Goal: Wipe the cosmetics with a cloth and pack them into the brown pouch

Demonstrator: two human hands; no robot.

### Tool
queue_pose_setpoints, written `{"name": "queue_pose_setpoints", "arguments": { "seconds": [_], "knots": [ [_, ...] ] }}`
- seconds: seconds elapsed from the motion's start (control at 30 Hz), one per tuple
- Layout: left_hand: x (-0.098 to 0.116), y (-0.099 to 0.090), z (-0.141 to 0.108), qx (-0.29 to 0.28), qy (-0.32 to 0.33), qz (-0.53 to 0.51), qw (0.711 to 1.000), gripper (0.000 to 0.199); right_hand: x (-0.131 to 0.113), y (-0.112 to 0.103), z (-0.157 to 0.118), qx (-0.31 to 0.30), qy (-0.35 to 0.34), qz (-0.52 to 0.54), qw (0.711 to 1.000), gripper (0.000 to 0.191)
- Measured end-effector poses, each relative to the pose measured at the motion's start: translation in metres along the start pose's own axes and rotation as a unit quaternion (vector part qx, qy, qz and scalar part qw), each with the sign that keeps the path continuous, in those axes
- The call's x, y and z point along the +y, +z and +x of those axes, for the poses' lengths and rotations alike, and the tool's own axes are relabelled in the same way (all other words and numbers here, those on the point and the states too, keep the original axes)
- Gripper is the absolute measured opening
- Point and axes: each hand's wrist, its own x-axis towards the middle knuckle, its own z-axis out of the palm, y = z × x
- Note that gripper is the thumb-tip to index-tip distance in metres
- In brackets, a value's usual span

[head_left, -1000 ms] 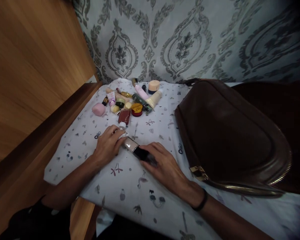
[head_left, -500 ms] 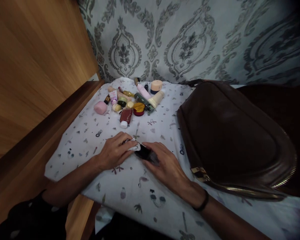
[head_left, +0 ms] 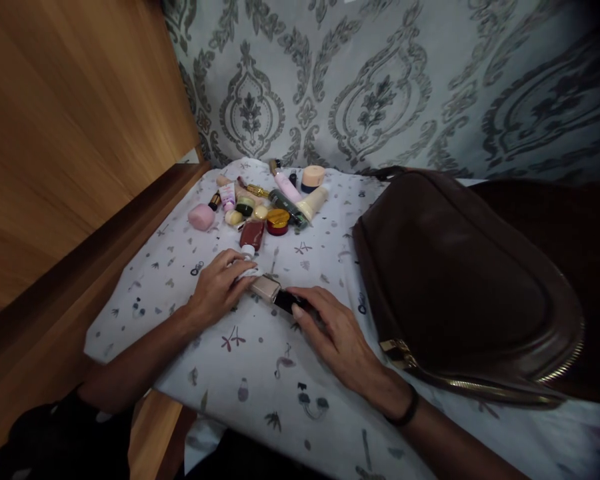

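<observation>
My right hand (head_left: 333, 327) grips a foundation bottle by its black cap (head_left: 285, 301), with the thumb and fingers on either side. The beige glass body (head_left: 265, 288) points away to the left. My left hand (head_left: 219, 287) is closed on a crumpled white wipe (head_left: 253, 272), which is at the bottle's base end; I cannot tell how firmly it presses. Just beyond the left hand lies a flat bottle of dark red liquid (head_left: 252, 235) with a white cap.
Several cosmetics lie at the back: a pink sponge (head_left: 201, 217), a red-and-gold jar (head_left: 278, 222), a dark green tube (head_left: 286, 205), a cream tube (head_left: 314, 202) and a peach-lidded jar (head_left: 313, 178). A brown leather bag (head_left: 460, 267) stands on the right. A wooden panel (head_left: 80, 120) borders the left.
The foundation bottle has been turned end for end: its black cap was toward my left hand and is now in my right. My left hand has shifted slightly away from me with the wipe.
</observation>
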Motion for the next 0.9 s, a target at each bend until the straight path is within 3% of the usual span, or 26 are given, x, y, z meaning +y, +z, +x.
{"name": "queue_pose_setpoints", "arguments": {
  "seconds": [0.13, 0.33, 0.43, 0.57, 0.73, 0.9],
  "knots": [
    [0.004, 0.0, -0.001, -0.005, 0.04, -0.015, 0.999, 0.021, 0.001, 0.001, 0.0, 0.005, -0.003, 0.0, 1.0, 0.026],
    [0.003, 0.0, 0.0, -0.022, 0.028, 0.0, 0.999, 0.021, 0.008, 0.0, 0.002, 0.012, -0.013, -0.015, 1.0, 0.025],
    [0.003, 0.002, 0.0, -0.023, 0.024, -0.004, 0.999, 0.02, 0.01, -0.001, 0.002, 0.013, -0.049, -0.036, 0.998, 0.031],
    [0.007, 0.001, 0.001, -0.027, -0.012, -0.014, 0.999, 0.02, 0.012, -0.001, 0.002, 0.024, -0.085, -0.051, 0.995, 0.032],
    [0.015, -0.001, 0.002, -0.03, -0.087, -0.045, 0.995, 0.02, 0.013, 0.0, 0.001, 0.025, -0.07, -0.041, 0.996, 0.032],
    [0.018, 0.0, 0.001, -0.015, -0.083, -0.067, 0.994, 0.019, 0.014, 0.001, 0.001, 0.027, -0.048, -0.036, 0.998, 0.03]
  ]
}}
